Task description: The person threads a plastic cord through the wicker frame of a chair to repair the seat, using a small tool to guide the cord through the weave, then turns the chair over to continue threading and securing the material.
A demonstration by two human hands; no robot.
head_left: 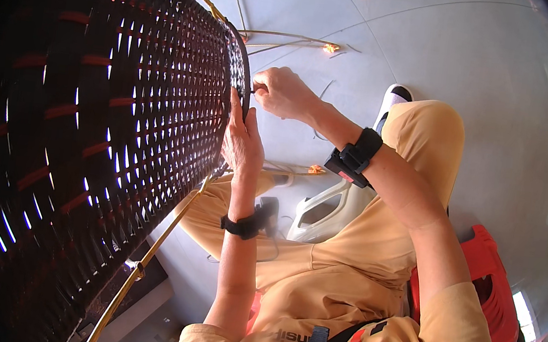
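Left hand: my left hand (243, 137) lies flat, fingers straight, pressed on the edge of the dark brown woven wicker panel (103, 131), not gripping anything.
Right hand: my right hand (284, 92) is closed in a pinch on a dark weaving strand (247, 90) right at that rim.
Panel: fills the left side, tilted, on a thin brass-coloured metal frame (142, 261).
Around: grey tiled floor (450, 49), red plastic stool (494, 284) under me, black wristbands (355, 156) on both arms.

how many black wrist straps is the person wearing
2: one wrist strap on the left forearm below the left hand, one wrist strap on the right forearm behind the right hand. Both hands are at the woven panel.
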